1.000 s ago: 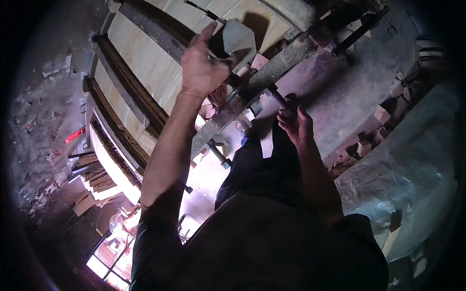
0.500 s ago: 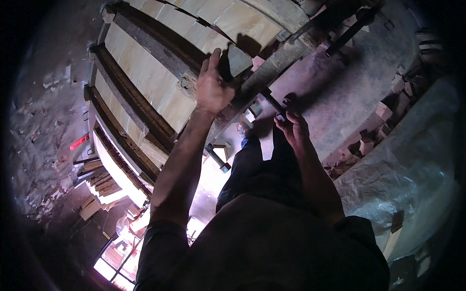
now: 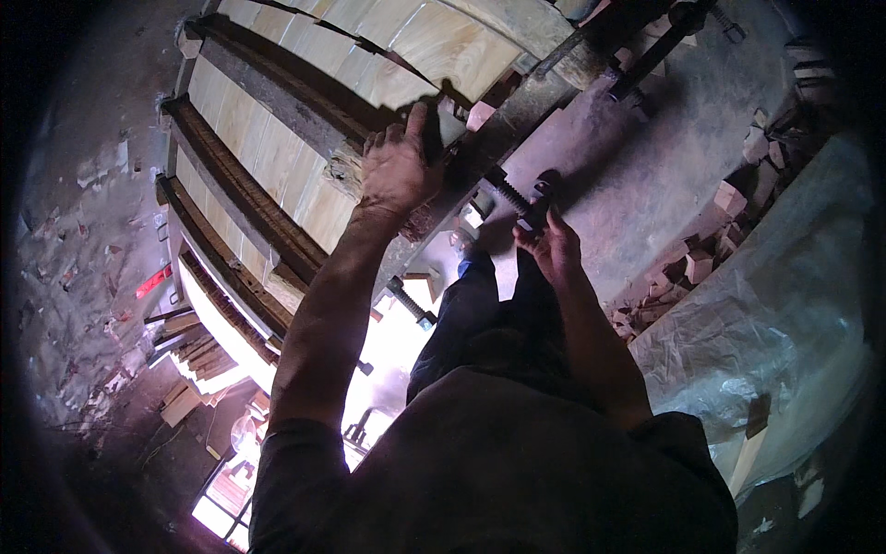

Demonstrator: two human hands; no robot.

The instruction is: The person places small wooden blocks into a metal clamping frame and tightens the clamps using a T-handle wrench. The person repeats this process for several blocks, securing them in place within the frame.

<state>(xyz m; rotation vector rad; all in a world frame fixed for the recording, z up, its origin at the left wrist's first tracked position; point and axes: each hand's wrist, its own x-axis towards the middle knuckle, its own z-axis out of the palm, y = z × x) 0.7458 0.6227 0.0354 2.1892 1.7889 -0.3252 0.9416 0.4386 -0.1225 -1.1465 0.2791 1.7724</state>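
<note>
My left hand (image 3: 399, 171) is over the end of a dark beam, its fingers bent around a small pale block (image 3: 450, 126) against the clamp bar (image 3: 484, 152); part of the grip is in shadow. Light wooden boards (image 3: 434, 46) form a wide panel beyond it. My right hand (image 3: 551, 247) closes on the outer end of a threaded clamp screw (image 3: 509, 196), which sticks out of the bar toward me. The thing at the screw's end is dark and partly hidden by the fingers.
Dark beams (image 3: 249, 185) cross the panel on the left. Another clamp screw (image 3: 411, 303) projects below, near my legs. Wood offcuts (image 3: 699, 263) lie along the right beside a plastic sheet (image 3: 748, 342). Stacked boards (image 3: 198, 355) stand at lower left.
The pale block shows less of its face, and my left hand's fingers are more bent. My right hand has shifted slightly down along the screw's end.
</note>
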